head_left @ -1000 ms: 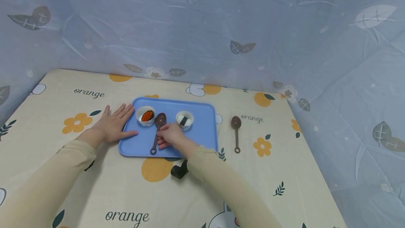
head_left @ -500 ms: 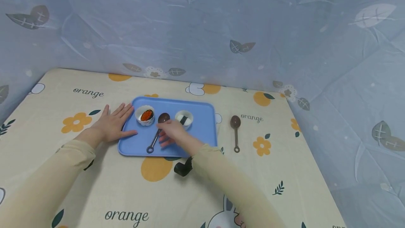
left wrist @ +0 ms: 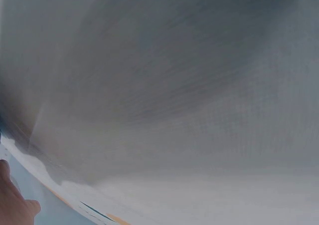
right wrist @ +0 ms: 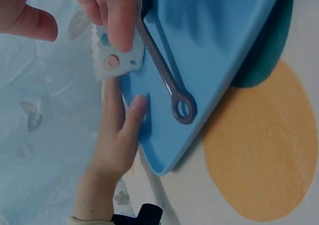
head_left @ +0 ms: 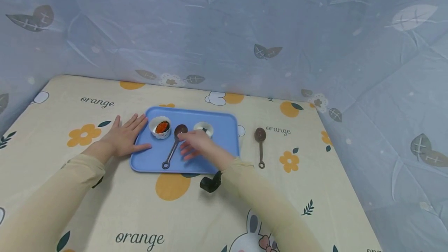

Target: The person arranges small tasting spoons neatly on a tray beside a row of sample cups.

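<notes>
On the blue tray (head_left: 222, 125) lies a brown spoon (head_left: 171, 153), tilted, its ringed handle end toward the front edge. My right hand (head_left: 200, 145) hovers just right of it with loose fingers, holding nothing; the right wrist view shows the handle (right wrist: 160, 65) beyond my fingers. My left hand (head_left: 123, 137) rests spread against the tray's left edge, thumb over the rim. A small white cup (head_left: 153, 128) at the tray's left holds an orange-topped sushi piece (head_left: 162, 127). Another white cup (head_left: 207, 125) stands behind my right hand, which hides most of its contents.
A second brown spoon (head_left: 260, 139) lies on the patterned tablecloth (head_left: 133, 201) right of the tray. A black wrist camera (head_left: 211, 184) sits under my right wrist. Blue-grey fabric (head_left: 224, 34) hangs behind the table and along its right side.
My right hand has let go of the spoon's handle and drawn away to the right. The spoon has turned, its handle end further left. My left hand stays in place.
</notes>
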The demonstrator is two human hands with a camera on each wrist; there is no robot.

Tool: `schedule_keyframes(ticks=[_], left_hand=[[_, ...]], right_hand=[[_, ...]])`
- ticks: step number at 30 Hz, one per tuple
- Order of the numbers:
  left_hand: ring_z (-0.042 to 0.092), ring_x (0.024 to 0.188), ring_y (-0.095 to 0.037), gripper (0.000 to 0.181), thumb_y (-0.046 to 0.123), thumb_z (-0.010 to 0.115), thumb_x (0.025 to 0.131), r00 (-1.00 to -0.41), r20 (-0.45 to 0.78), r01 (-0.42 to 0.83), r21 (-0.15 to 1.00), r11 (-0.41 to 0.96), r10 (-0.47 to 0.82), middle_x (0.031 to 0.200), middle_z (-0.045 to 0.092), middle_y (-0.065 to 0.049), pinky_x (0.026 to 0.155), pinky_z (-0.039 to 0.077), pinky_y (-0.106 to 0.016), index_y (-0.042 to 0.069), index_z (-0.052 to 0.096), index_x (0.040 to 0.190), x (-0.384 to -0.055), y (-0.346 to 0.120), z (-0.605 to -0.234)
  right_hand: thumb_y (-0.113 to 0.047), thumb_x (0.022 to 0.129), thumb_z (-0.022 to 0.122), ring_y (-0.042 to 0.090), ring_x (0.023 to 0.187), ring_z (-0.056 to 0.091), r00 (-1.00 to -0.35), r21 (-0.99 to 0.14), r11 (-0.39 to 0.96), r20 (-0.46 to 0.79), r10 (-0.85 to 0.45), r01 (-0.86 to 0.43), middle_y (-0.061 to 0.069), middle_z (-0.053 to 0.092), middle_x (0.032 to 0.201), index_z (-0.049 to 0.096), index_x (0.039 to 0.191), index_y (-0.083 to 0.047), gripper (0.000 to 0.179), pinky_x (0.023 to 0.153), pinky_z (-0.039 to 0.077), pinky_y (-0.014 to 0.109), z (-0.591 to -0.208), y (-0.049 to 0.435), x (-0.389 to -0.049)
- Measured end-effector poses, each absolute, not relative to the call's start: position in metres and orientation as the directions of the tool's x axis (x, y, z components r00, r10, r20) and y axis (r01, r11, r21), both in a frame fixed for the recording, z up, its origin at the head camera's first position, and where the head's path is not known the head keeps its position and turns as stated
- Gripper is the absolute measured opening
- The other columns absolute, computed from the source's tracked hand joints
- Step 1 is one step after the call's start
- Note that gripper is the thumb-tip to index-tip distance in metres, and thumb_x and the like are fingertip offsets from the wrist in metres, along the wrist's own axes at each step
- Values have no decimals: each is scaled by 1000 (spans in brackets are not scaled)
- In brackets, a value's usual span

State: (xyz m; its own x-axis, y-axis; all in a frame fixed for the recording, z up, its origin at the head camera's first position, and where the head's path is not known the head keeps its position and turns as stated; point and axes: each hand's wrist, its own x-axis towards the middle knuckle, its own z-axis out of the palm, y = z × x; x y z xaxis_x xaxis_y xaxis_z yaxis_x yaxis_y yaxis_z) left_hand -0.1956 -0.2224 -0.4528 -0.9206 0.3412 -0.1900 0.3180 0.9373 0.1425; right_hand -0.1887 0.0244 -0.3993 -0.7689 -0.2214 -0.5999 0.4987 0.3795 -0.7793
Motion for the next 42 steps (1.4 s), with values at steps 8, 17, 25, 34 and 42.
schedule_keyframes(ticks=[8,17,25,34,42], left_hand=[[7,143,-42,101,71,42,82,-919,-194,321,137,937,343,156,10,-20,108,-6,-69,1,12,148,-196,-221,-452],[9,143,-43,103,72,43,81,-919,-186,327,130,936,347,156,11,-21,107,-6,-70,1,12,148,-197,-222,-454],[8,143,-43,102,72,43,81,-919,-194,323,136,937,345,156,10,-21,107,-7,-70,1,12,148,-197,-223,-453],[8,143,-41,103,72,43,81,-918,-189,328,133,935,349,156,11,-20,108,-7,-70,1,12,148,-198,-225,-456],[8,143,-42,103,72,43,81,-919,-186,328,131,936,348,156,11,-20,107,-6,-70,1,13,148,-197,-224,-456]], right_hand=[[-26,92,55,14,60,61,-773,-791,369,-588,-236,489,13,67,90,60,115,0,35,53,56,28,-393,41,-193],[-26,94,51,13,63,62,-774,-811,358,-567,-281,463,6,60,81,56,119,3,39,53,55,25,-383,59,-195],[-27,96,47,12,66,62,-779,-827,349,-545,-309,440,5,59,83,53,124,5,42,55,55,23,-372,78,-198],[-29,96,47,11,68,63,-786,-819,364,-551,-282,444,5,60,85,52,126,3,44,63,57,26,-369,105,-203],[-31,95,48,11,71,65,-812,-817,373,-539,-222,440,2,60,82,52,126,2,46,68,58,29,-366,132,-205]])
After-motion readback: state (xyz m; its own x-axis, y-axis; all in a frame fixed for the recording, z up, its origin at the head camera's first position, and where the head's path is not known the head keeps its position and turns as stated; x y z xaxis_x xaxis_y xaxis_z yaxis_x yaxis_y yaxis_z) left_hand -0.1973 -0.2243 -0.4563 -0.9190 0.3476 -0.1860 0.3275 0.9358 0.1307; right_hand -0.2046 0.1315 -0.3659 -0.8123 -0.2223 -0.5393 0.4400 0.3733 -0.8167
